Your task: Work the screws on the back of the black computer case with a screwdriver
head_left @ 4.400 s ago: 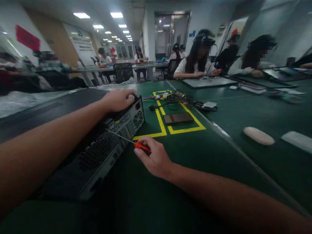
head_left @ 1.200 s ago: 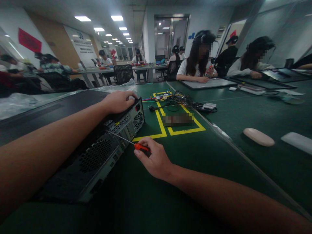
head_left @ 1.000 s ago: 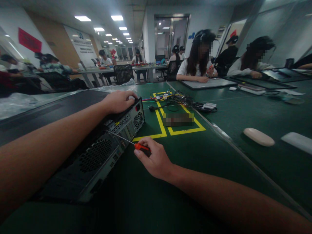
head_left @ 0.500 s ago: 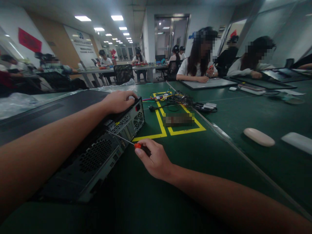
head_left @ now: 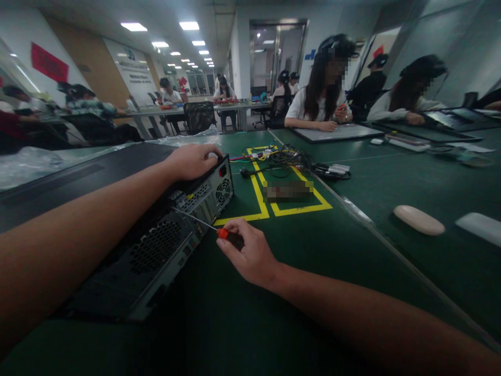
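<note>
Our left hand (head_left: 191,161) lies on the far upper corner of the computer case (head_left: 156,250), fingers curled down over its top edge in a loose hold, with the forearm running along the case's upper side. The case lies on its side on the green table (head_left: 313,261), its vented rear panel turned toward our right hand (head_left: 250,253). That hand is closed around the orange handle of the screwdriver (head_left: 224,233), thumb and fingers pinched tight, with most of the grip hidden in the palm. The thin shaft slants up and left, and its tip meets the rear panel just below the case's upper edge. We cannot tell whether it sits in a screw. The far end of the case stops just short of the yellow tape (head_left: 259,194), which frames a box where a dark flat object (head_left: 287,190) lies blurred. Beyond the box, a tangle of cables (head_left: 282,155) crowds the mat. To the right of our right hand the mat is bare as far as a seam (head_left: 371,225) that runs diagonally across the table. Past the seam sit a pale oval pad (head_left: 418,220) and a white flat piece (head_left: 479,227), well apart from us. A dark panel (head_left: 78,172) borders the case on the left. Other people (head_left: 319,99) work at the far side of the table.
</note>
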Action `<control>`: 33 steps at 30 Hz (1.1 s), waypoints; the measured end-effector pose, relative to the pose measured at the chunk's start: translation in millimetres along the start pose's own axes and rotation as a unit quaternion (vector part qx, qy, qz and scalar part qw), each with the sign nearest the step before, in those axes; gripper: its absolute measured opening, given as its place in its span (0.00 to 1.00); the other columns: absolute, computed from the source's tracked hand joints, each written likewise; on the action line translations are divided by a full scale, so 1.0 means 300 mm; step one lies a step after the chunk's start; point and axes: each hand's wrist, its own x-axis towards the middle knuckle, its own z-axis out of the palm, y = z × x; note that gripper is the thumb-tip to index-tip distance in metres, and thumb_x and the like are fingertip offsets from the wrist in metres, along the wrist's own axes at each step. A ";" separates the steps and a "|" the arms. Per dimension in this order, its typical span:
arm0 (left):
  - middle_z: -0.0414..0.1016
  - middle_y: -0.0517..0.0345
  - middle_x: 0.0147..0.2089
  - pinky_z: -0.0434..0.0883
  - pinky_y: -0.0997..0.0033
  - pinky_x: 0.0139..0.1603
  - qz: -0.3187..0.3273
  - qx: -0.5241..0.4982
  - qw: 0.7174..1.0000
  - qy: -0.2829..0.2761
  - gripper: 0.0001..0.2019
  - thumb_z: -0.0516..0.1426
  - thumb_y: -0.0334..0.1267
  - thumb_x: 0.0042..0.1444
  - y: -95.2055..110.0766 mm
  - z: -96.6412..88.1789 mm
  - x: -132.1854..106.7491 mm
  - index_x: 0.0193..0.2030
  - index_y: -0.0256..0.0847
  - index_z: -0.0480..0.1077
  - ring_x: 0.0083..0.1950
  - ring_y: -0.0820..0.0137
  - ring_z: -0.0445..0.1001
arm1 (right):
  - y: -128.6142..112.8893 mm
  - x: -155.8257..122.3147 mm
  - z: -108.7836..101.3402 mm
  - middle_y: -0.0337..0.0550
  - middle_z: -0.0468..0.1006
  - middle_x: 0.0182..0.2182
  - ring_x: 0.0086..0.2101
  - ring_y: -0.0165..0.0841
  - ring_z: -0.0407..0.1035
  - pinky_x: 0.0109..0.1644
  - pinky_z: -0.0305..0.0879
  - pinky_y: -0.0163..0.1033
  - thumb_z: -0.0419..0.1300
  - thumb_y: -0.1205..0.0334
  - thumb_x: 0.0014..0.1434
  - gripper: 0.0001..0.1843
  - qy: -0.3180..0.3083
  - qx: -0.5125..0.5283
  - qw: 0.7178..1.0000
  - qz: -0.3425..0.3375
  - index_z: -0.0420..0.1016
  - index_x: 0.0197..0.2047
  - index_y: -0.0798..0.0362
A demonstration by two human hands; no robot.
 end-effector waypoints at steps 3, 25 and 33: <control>0.86 0.44 0.48 0.73 0.51 0.56 -0.004 -0.006 1.000 0.002 0.29 0.51 0.46 0.72 -0.003 0.002 0.002 0.72 0.45 0.82 0.51 0.49 0.83 | -0.001 0.001 -0.002 0.43 0.86 0.45 0.40 0.37 0.82 0.50 0.81 0.46 0.66 0.53 0.74 0.09 0.001 -0.005 1.000 -0.001 0.75 0.51 0.46; 0.85 0.43 0.47 0.73 0.51 0.54 0.002 -0.003 1.000 0.008 0.29 0.50 0.45 0.72 -0.001 0.004 0.003 0.70 0.42 0.83 0.50 0.49 0.82 | 0.001 0.002 -0.004 0.42 0.88 0.43 0.41 0.37 0.84 0.48 0.81 0.42 0.69 0.57 0.71 0.06 0.054 -0.026 0.998 -0.036 0.78 0.49 0.46; 0.86 0.43 0.47 0.73 0.51 0.55 0.005 -0.012 1.000 0.002 0.29 0.50 0.45 0.71 0.000 0.003 0.003 0.71 0.43 0.83 0.49 0.50 0.82 | 0.000 0.003 -0.009 0.43 0.89 0.45 0.43 0.38 0.84 0.51 0.80 0.44 0.69 0.57 0.72 0.06 0.049 -0.045 0.997 -0.029 0.79 0.50 0.46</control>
